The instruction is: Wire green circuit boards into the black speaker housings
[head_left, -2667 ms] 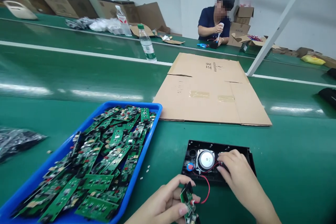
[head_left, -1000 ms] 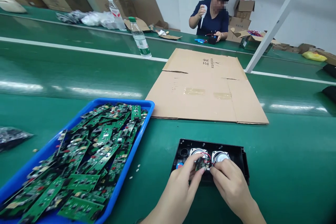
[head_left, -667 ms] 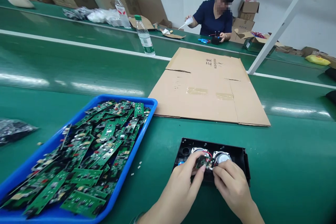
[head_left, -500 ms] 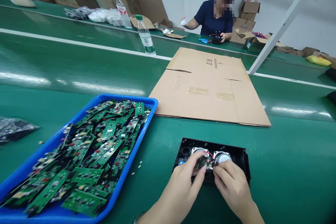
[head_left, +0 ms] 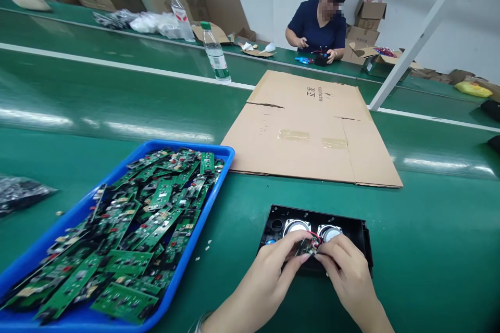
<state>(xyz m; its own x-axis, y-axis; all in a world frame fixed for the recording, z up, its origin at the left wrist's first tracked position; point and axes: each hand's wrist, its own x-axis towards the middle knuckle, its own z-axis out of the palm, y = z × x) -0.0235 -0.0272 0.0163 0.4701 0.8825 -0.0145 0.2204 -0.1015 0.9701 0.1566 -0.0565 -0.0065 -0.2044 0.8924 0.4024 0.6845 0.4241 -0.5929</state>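
Note:
A black speaker housing (head_left: 357,242) lies on the green bench in front of me, with two round speakers (head_left: 297,227) in it. Over its near side, my left hand (head_left: 269,265) pinches a small circuit board (head_left: 303,247) between thumb and fingers. My right hand (head_left: 346,265) is closed at the board's right end, its fingertips on a small wire connector (head_left: 314,253), partly hidden by the fingers. Red wires (head_left: 314,236) loop between the board and the speakers. A blue part (head_left: 270,242) shows at the housing's left side.
To the left stands a blue tray (head_left: 203,229) heaped with green circuit boards (head_left: 128,260). A flattened cardboard sheet (head_left: 312,114) lies beyond the housing. A water bottle (head_left: 216,57) stands farther back. Across the bench sits a co-worker (head_left: 318,26). A dark plastic bag (head_left: 23,195) lies far left.
My right hand has moved slightly left, closer against the board, and the board has tilted a little. Across the bench, the co-worker has put down a white object and drawn that hand back.

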